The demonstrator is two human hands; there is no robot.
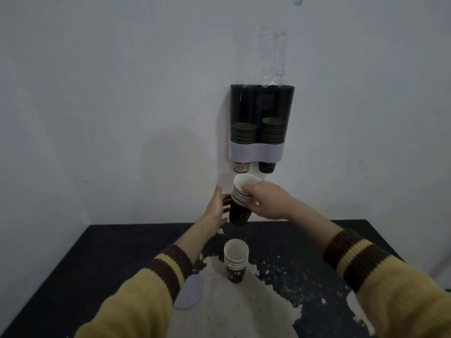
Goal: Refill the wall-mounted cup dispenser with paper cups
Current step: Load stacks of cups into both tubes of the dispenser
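Observation:
A dark twin-tube cup dispenser [261, 111] with a pale band hangs on the wall; each tube holds several cups, and one cup bottom pokes out below each. Just under it my right hand [266, 200] grips the white rims of a nested stack of dark paper cups [240, 208], held in the air, tilted. My left hand [216, 206] touches the stack's left side with fingers straight. A second short stack of cups [236, 259] stands upright on the table below.
A black table [122, 259] with worn pale patches abuts the white wall. A pale flat lid-like piece [189, 293] lies by my left sleeve. Clear tape or plastic [275, 57] clings to the wall above the dispenser.

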